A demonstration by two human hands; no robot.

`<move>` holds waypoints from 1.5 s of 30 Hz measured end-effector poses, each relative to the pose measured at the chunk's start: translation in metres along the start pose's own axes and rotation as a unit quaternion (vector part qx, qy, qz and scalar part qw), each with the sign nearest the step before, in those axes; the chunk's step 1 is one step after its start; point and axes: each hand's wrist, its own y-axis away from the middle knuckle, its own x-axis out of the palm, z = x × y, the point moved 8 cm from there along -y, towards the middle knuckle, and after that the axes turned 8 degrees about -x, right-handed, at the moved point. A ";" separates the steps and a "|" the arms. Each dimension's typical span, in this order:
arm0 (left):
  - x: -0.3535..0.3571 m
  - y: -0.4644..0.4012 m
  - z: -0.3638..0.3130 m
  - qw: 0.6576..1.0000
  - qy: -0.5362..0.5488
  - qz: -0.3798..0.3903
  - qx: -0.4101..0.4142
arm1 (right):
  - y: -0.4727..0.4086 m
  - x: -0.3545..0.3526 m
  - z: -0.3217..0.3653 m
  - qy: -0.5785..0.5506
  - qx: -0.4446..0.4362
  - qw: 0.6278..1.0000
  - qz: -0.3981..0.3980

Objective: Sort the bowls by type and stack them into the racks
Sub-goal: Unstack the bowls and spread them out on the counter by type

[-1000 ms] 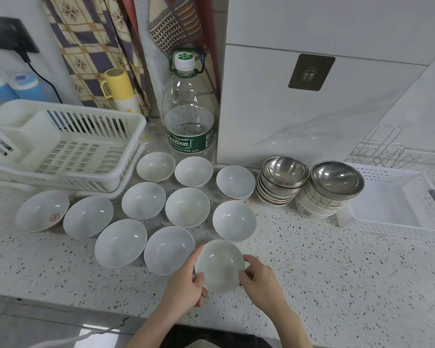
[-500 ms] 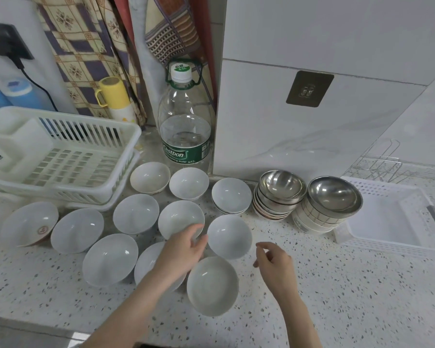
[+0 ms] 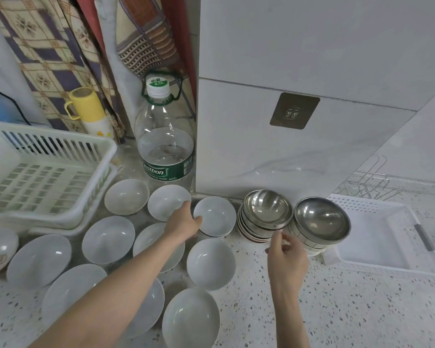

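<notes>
Speckled stone countertop (image 3: 337, 310) fills the kitchen scene, backed by pale wall tiles and patterned cloths hanging at the upper left. At far left, a white slatted dish rack (image 3: 48, 177) sits on the counter with a yellow-capped flask (image 3: 88, 109) behind it. White ceramic bowls (image 3: 108, 239) spread in loose rows in front of the rack, all upright, one at the far left edge carrying a red mark (image 3: 0, 259). A large clear water bottle (image 3: 165, 144) with a green label stands at the back, just behind the bowls. The person's left hand (image 3: 183, 224) reaches across the rows, thumb touching the rim of a small white bowl (image 3: 216, 216) in the back row; its other fingers lie hidden beneath the hand. To the right, two stacks of bowls stand side by side, each topped by a steel bowl (image 3: 268, 208); the second (image 3: 322, 218) sits just beside a white perforated basket (image 3: 387, 237). The right hand (image 3: 286, 259) hovers at the near edge of the two stacks, fingers loosely curled with the tips close together, holding nothing visible. A wire rack (image 3: 369, 184) lies behind the basket.
</notes>
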 end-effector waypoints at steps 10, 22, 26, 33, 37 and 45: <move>0.005 -0.002 -0.007 1.000 -0.009 0.013 0.008 | -0.031 0.002 0.031 0.094 -0.040 0.995 0.011; -0.010 0.000 -0.018 0.997 0.056 0.016 0.042 | -0.047 0.007 0.033 0.239 -0.026 0.970 0.043; -0.019 0.006 -0.010 0.996 0.081 0.015 0.031 | -0.053 0.008 0.031 0.234 -0.008 0.971 0.048; -0.033 0.029 0.024 0.969 0.237 0.025 -0.060 | -0.056 0.010 0.039 0.218 -0.016 0.974 0.051; -0.037 0.050 0.040 0.940 0.328 0.050 -0.075 | -0.048 0.004 0.053 0.187 -0.054 0.980 0.028; -0.032 0.094 0.061 0.917 0.386 0.085 -0.060 | 0.010 -0.035 0.046 -0.022 -0.079 0.997 0.013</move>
